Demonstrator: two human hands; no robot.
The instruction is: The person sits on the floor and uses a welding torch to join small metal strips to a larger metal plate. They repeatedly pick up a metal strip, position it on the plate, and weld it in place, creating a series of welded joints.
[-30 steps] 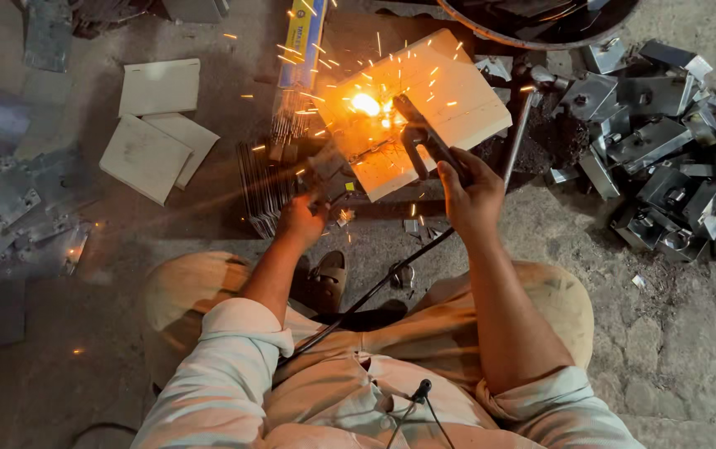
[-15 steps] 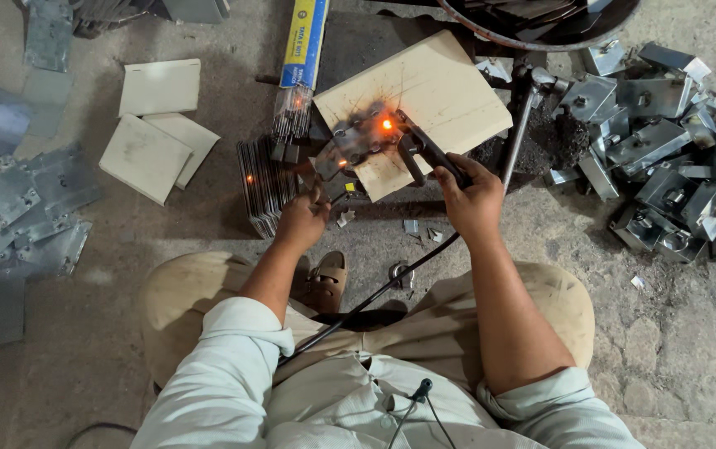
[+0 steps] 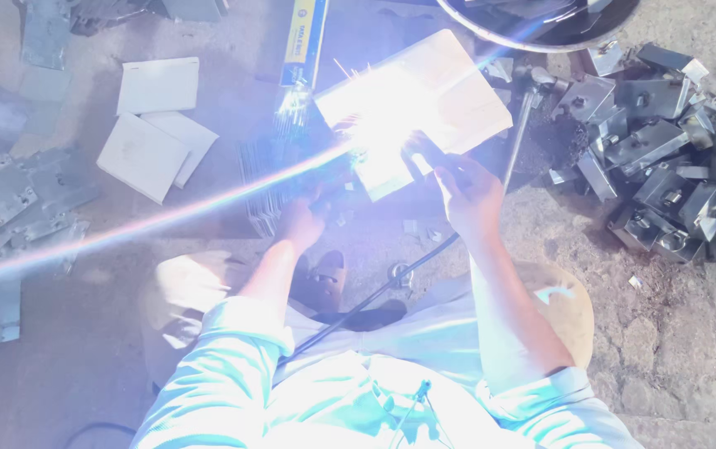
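A: How would the wooden board (image 3: 449, 91) be judged to handle?

B: It is taken for stiff and fairly heavy, flat and pale, lying tilted on the ground just beyond the hands. It would best be taken by its bare far edge, well away from the bright flash (image 3: 374, 137) at its near left corner. Anything close to that flash is judged hot.

A: And the piece being worked on?

B: It is lost in the glare. Only a small, hard, dark shape is suggested beside the near corner of the board, and its form cannot be told.

A: What is held on the right?

B: A dark welding handle (image 3: 433, 162) is gripped in the right hand (image 3: 470, 195), fingers wrapped fully around it. It is judged rigid and light, safe only by its covered grip. A black cable (image 3: 374, 295) is seen trailing from it, back between the knees.

A: How are the arms posed?

B: Both forearms are stretched forward from a seated crouch, the right wrist bent down toward the flash. The left hand (image 3: 304, 220) is lowered to the left of the flash, near a bundle of thin rods (image 3: 262, 187). Whether its fingers are closed on anything cannot be told through the light.

A: Anything else nearby?

B: A heap of grey metal brackets (image 3: 665, 141) is piled at the right.
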